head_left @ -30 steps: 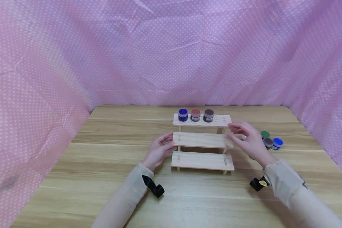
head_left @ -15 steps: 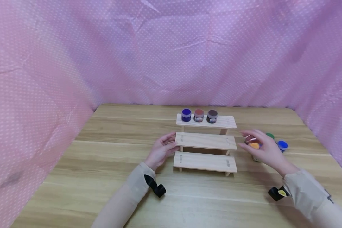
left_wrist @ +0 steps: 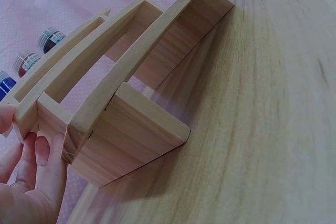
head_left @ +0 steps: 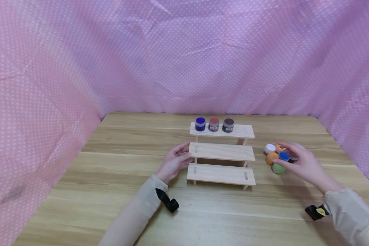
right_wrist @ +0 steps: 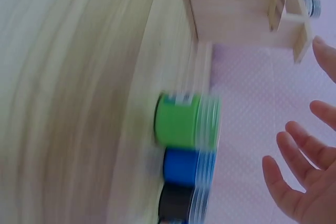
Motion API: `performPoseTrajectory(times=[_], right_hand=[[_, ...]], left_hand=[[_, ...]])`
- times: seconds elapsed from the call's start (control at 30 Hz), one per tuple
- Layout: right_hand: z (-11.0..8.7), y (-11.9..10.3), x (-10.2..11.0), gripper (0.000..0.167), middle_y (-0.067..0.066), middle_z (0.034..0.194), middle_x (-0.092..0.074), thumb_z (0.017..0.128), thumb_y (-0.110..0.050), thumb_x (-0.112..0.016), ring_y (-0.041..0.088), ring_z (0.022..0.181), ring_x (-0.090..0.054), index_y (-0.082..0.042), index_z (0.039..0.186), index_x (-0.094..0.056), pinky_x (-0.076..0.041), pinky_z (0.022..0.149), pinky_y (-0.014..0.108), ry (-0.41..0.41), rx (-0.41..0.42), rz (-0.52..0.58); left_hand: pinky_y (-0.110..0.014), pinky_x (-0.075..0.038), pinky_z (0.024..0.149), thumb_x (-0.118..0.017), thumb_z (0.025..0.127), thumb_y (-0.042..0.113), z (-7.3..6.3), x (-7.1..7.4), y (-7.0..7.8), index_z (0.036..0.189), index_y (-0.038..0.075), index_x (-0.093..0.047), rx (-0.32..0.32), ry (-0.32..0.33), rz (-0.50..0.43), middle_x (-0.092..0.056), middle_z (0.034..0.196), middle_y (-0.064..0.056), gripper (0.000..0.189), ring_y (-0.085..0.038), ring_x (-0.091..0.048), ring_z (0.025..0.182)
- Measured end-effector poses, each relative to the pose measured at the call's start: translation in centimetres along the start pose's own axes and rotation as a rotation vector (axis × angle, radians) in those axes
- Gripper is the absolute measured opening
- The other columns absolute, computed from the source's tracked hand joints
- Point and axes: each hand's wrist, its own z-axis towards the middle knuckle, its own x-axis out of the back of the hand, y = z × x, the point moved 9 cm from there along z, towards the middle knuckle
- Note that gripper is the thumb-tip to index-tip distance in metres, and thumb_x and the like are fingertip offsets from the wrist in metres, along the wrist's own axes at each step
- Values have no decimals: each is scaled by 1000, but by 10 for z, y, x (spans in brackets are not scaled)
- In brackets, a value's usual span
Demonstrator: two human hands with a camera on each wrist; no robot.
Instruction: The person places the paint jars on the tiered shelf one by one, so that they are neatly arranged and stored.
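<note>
A pink dotted cloth [head_left: 184,61] formed the backdrop to the wood-grained table [head_left: 221,218] at which I worked. The three-tiered wooden stand [head_left: 221,151] stood on the table, right of centre in the head view; its long axis ran left to right before me, the right end slanting slightly nearer, and its steps descended toward me. My right hand [head_left: 307,165] hovered over the jars to the right of the stand, thumb and fingers well parted and nothing held; in the right wrist view a gap lay between the fingers and the jars. My left hand [head_left: 172,164] held the stand by the left end of its middle tier in a narrow grip, thumb by the shelf end and fingers against the side below. Near my right hand clustered a light green jar [head_left: 278,168], a blue-lidded jar [head_left: 284,156], a white-lidded jar [head_left: 269,149] and two orange-lidded jars [head_left: 271,158], others being partly hidden by my fingers. On the top tier, from its left end to past its middle, a dark blue jar [head_left: 200,124], a reddish jar [head_left: 213,124] and a dark brown jar [head_left: 228,125] stood upright, slightly apart.
</note>
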Motion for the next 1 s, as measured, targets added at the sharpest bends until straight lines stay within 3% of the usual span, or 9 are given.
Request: performPoseTrajectory(times=[0.13, 0.23, 0.37, 0.67, 1.0], right_hand=[[-2, 15, 5, 56, 24, 109, -61, 75, -19, -80, 15, 86, -59, 1, 122, -57, -45, 69, 11, -38, -50, -79], [-5, 25, 7, 58, 28, 114, -56, 79, -21, -77, 37, 94, -56, 3, 126, -53, -52, 78, 37, -86, -103, -75], [-8, 35, 8, 62, 31, 117, -51, 82, -25, -74, 49, 103, -48, 5, 130, -49, -41, 78, 67, -131, -154, -88], [-12, 48, 6, 65, 34, 116, -49, 79, -29, -76, 51, 98, -49, 10, 124, -51, -42, 75, 68, -161, -155, -175], [-20, 56, 0, 59, 38, 121, -46, 81, -27, -74, 55, 104, -45, 8, 123, -53, -40, 79, 72, -186, -184, -142]], left_hand=[[-38, -54, 93, -49, 90, -12, 0, 0, 0, 139, -3, -41, -2, 1, 2, -56, 107, -4, 50, -10, -61, 89], [-39, -53, 94, -49, 90, -12, 0, 0, -2, 139, -3, -41, 3, 1, 1, -56, 106, -3, 50, -9, -61, 89], [-38, -53, 94, -50, 90, -12, 0, 1, -3, 139, -2, -42, 13, 9, -8, -55, 106, -3, 51, -9, -61, 90], [-39, -52, 95, -50, 90, -11, 1, -1, 2, 139, -1, -41, -4, -1, 7, -55, 111, -7, 51, -11, -61, 91], [-39, -52, 95, -50, 89, -12, 0, 0, 1, 139, -1, -42, 5, 10, 8, -56, 113, -8, 51, -10, -62, 91]])
